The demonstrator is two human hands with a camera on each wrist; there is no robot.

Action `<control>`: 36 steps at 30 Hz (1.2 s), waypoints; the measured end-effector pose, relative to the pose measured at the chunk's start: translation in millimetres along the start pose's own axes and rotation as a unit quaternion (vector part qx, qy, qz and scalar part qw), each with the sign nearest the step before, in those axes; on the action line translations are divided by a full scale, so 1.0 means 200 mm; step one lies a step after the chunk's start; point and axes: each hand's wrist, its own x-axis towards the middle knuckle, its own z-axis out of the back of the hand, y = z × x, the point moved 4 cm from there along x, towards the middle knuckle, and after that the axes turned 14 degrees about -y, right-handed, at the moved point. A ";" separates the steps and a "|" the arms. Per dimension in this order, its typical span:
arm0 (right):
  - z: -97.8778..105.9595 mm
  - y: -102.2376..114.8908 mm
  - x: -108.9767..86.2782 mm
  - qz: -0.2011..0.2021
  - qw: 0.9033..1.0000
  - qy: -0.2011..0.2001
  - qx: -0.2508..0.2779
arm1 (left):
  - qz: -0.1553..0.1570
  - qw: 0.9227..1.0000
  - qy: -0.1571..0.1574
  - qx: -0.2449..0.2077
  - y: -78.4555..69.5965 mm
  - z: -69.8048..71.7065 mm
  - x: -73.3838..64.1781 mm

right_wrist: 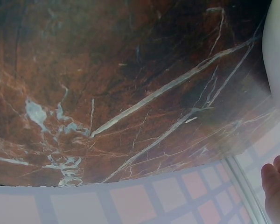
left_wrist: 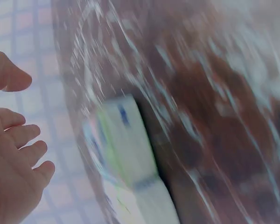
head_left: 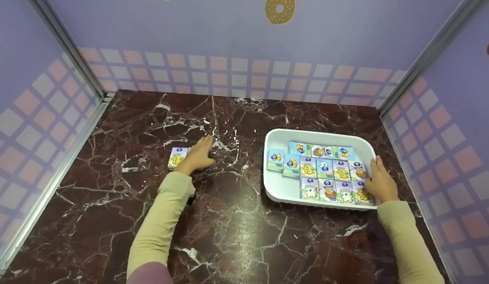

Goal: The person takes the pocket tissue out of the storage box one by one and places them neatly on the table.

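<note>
My left hand [head_left: 197, 156], fingers stretched and thumb apart, is over the table beside small cartoon-printed packs [head_left: 177, 157] that look like pocket tissues. It partly hides them in the head view. Blurred in the left wrist view, two such packs [left_wrist: 128, 140] stand end to end, apart from the fingers. At the right, my right hand [head_left: 382, 182] rests at the side rim of a white plastic bin [head_left: 281, 191], fingers fairly straight along the outside and thumb at the inner edge. Rows of similar packs [head_left: 325, 169] lie in the bin. The right wrist view catches only fingertips [right_wrist: 276, 179].
The dark red marble-patterned table [head_left: 236, 232] carries the bin and packs. Purple walls with pink and white checks [head_left: 240, 75] enclose its back and both sides. Metal strips [head_left: 68, 39] run along the corners. Bare bin floor [head_left: 283, 187] shows at the front left.
</note>
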 end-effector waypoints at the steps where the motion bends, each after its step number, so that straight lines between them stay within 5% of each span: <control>1: 0.00 0.00 0.00 0.000 1.000 0.000 0.001 | -0.009 1.000 0.000 0.000 -0.04 -0.01 0.01; 11: 0.00 -0.01 0.00 -0.006 1.000 0.004 0.003 | -0.111 0.994 0.002 -0.010 -0.40 -0.11 0.04; 19: 0.01 0.01 0.01 -0.005 1.000 -0.001 0.000 | -0.168 0.985 -0.024 -0.020 -0.62 -0.19 0.07; 25: 0.01 0.00 0.01 -0.010 1.000 -0.003 0.002 | -0.201 0.979 -0.019 0.024 -0.71 -0.28 0.13; 36: -0.01 -0.01 0.00 -0.009 1.000 -0.002 0.000 | -0.182 0.972 0.033 0.143 -0.76 -0.41 0.24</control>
